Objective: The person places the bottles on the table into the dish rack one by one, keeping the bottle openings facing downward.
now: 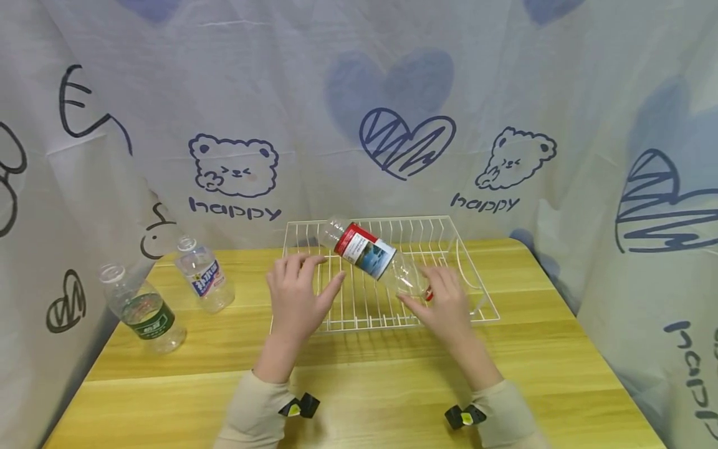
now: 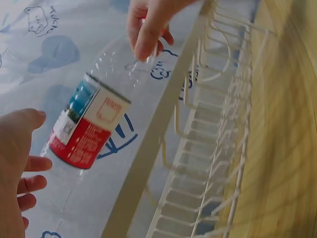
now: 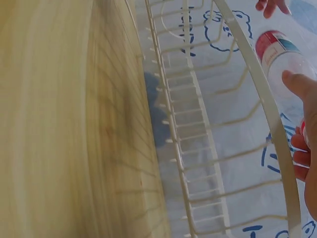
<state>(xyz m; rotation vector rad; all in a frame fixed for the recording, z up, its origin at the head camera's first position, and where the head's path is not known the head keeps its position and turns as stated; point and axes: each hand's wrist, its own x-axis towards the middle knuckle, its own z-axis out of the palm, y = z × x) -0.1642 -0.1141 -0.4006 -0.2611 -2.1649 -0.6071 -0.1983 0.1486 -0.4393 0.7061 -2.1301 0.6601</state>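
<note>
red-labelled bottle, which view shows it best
The head view: the red-labelled bottle shows nearly whole, only its cap end partly covered by the right hand. The left wrist view shows the label larger, but the clear end fades against the cloth; the right wrist view catches only part.

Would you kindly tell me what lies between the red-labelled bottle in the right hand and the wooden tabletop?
The white wire rack lies there; the left wrist view shows it between the red-labelled bottle and the tabletop.
</note>
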